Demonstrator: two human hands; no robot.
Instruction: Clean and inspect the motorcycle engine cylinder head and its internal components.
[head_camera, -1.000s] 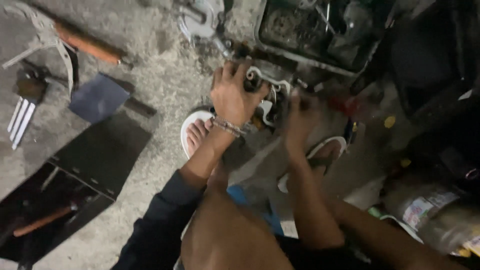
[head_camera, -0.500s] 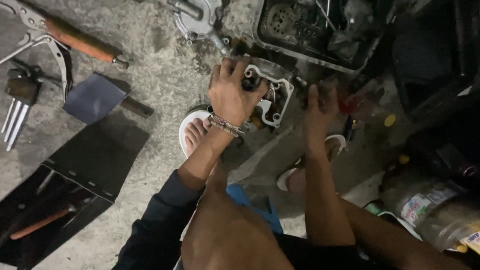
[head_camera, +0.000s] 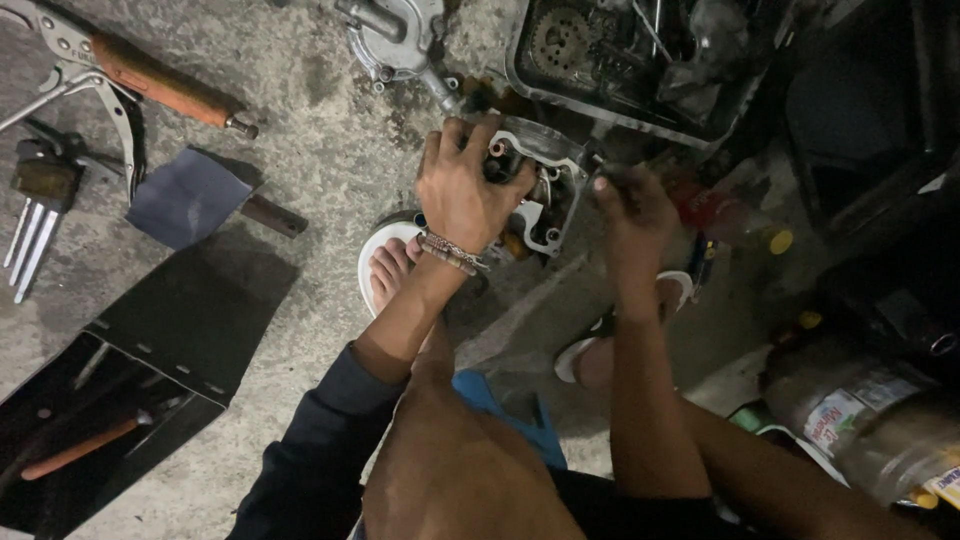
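My left hand (head_camera: 462, 192) is clamped over the grey metal engine cover (head_camera: 540, 190), fingers curled round its far edge; it sits on the concrete floor (head_camera: 320, 130) between my sandalled feet, just near of the open engine case (head_camera: 640, 60). My right hand (head_camera: 632, 215) rests at the cover's right side, fingers bent, though I cannot tell what they pinch. I would keep the left grip firm and the cover flat, working small parts slowly. Locking pliers (head_camera: 120, 75) lie far left.

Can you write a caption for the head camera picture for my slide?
Left hand holds a grey metal engine part on the concrete floor, right hand beside it, locking pliers lying nearby.
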